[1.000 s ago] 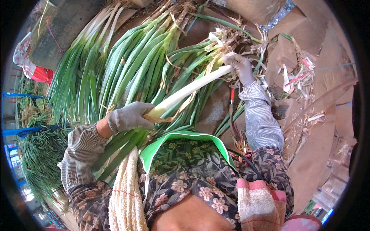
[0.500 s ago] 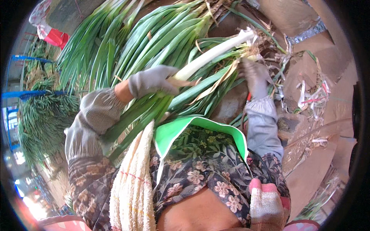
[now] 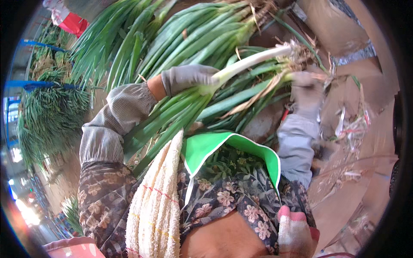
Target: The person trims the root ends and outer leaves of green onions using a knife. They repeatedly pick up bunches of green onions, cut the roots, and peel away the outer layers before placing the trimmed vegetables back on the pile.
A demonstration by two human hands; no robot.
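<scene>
My left hand (image 3: 188, 79), in a grey glove, is closed round a long green onion (image 3: 254, 61) where its white stalk meets the green leaves. The stalk slants up to the right and ends in shaggy roots; its leaves hang down to the left past my wrist. My right hand (image 3: 307, 91), gloved too, is just below and right of the roots. Motion smears its fingers, so their pose does not show. Beneath the held stalk lie more green onions (image 3: 230, 102) with a dry tan leaf (image 3: 263, 95) across them.
A large heap of green onions (image 3: 189, 36) lies along the far side, with another bunch (image 3: 124, 43) left of it. Peeled scraps (image 3: 344, 122) litter the right. Blue racks (image 3: 32, 84) with hanging onions (image 3: 49, 118) stand at far left. A towel (image 3: 155, 202) hangs over my chest.
My left hand and the green onion have shifted slightly right and up in the picture. My right hand has moved right and down, away from the stalk's root end.
</scene>
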